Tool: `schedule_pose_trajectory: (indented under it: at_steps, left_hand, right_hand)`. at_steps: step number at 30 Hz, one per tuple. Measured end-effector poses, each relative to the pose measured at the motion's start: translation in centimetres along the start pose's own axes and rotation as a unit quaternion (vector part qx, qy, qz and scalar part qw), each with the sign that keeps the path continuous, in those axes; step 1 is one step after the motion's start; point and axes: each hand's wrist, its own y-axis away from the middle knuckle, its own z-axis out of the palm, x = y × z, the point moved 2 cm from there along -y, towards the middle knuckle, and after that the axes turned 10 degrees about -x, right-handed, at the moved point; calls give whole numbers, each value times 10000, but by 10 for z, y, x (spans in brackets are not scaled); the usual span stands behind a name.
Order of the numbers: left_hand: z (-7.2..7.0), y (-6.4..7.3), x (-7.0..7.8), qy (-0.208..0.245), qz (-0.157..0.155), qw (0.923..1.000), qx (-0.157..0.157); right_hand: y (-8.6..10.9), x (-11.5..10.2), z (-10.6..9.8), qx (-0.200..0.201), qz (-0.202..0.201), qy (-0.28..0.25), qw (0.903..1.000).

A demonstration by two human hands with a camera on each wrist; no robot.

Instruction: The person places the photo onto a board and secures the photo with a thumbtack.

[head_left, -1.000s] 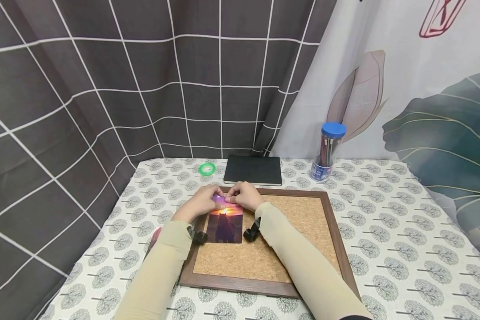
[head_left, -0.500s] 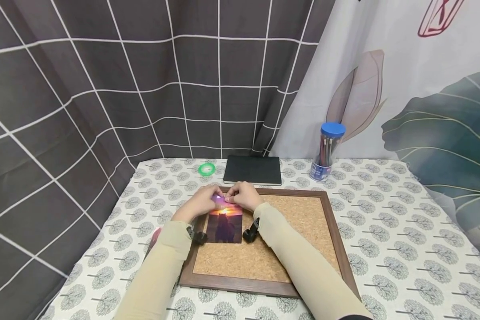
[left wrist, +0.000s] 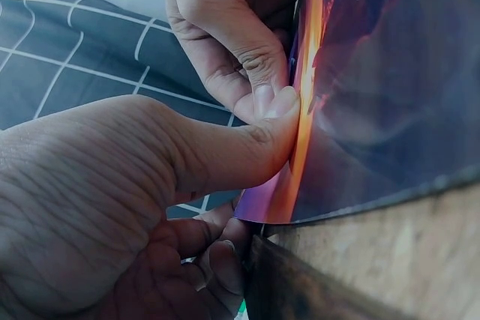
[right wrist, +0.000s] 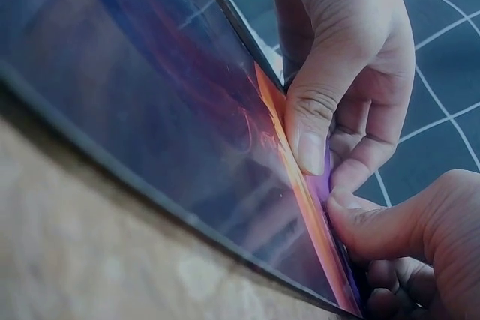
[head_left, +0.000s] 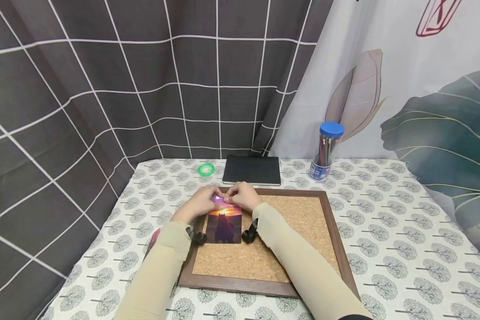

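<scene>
A sunset photo [head_left: 225, 229] with a dark animal silhouette lies over the left part of a cork board [head_left: 264, 262] in a brown wooden frame. My left hand [head_left: 198, 204] pinches the photo's far edge, its thumb [left wrist: 247, 148] on the picture side. Close beside it, my right hand [head_left: 244, 195] pinches the same edge, its thumb [right wrist: 375, 222] against the border. Both thumbs nearly touch in the left wrist view. The photo bows in both wrist views, and its purple-orange end bends there. Fingertips behind the edge are partly hidden.
Beyond the frame lie a green tape roll [head_left: 206, 169] and a black notebook [head_left: 251, 170]. A clear jar [head_left: 325, 153] with a blue lid and slim sticks inside stands at the back right. Something pink [head_left: 155, 235] shows partly behind the left sleeve.
Both hands hold the photo's far edge in almost the same place throughout. The whole head view shifts only slightly.
</scene>
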Motion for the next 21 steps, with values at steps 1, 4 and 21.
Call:
schedule_pose_trajectory:
  at_steps: [1,4,21]
  left_hand:
    - [0,0,0,-5,6,10000,-4]
    - [-1,0,0,-5,22,10000,-6]
    - [0,0,-1,33,21,10000,-19]
  right_hand:
    - [0,0,0,3,0,-10,10000]
    - [0,-1,-1,23,-7,-47,10000]
    - [1,-1,-1,-14,-57,-58,10000]
